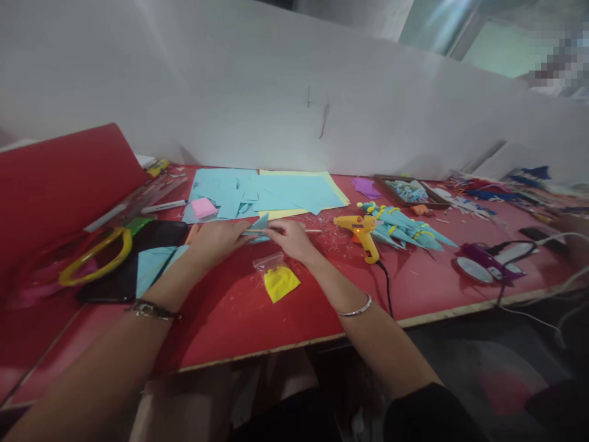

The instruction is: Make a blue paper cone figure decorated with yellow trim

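Around the hands, the red table (221,334) is crowded. Both have their fingers drawn nearly closed: the left hand (217,240) and the right hand (289,238) pinch a thin stick (313,231) with a small blue paper piece (261,223) at it, just above the table's middle. The fingers hide how the two meet.

Just nearer the person lies a small clear bag with yellow stuff (281,282), between the forearms. Beyond the hands, large blue sheets (299,189) spread toward the wall, a pink block (202,207) on them. To the right, close by, a yellow glue gun (362,232) rests against blue paper cones (400,224), its black cord running to the table edge. Left of the left hand, a black flat thing (108,293) lies partly under another blue paper (148,267), beside a yellow loop handle (123,253).
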